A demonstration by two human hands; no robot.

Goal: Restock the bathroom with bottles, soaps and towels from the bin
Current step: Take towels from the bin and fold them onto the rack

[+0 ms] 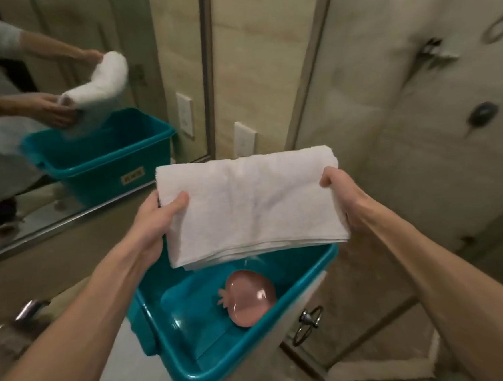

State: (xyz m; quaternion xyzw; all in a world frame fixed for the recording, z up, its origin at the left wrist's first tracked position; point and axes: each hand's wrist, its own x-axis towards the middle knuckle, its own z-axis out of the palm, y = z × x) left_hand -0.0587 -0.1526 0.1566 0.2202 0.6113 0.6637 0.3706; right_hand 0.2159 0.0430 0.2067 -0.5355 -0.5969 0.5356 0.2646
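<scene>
Both hands are on the towel (250,209), one at each short end. The left hand (154,218) has its thumb pressed flat on top of the left edge with the fingers curled underneath, so it's pinching the folded layers between thumb and fingers. The right hand (341,196) does the same on the right edge, thumb knuckle up on top, fingers tucked under and mostly hidden by the cloth. Neither hand is loose; both are closed on the fabric.

The towel itself is white, folded into a thick rectangle (you can see the stacked layers along the near edge), and it's held out flat, sagging a touch in the middle. It's up in the air right above the far end of the bin (236,367), not touching it.

The bin is teal plastic and sits on the counter (295,324) just below the forearms. Inside it, on the bottom, lies a pink dish (250,302) shaped kind of like a pomegranate, with a little crown sticking out on its left side. That's all I can make out in the bin; the far part is hidden under the towel.

On the left wall there's a mirror (88,82) showing the same scene from the other side, towel, arms and bin included. A chrome faucet (29,310) pokes in at the lower left. A metal ring pull (308,323) hangs on the cabinet front just right of the bin, and a white wall outlet (244,140) sits behind the towel.
</scene>
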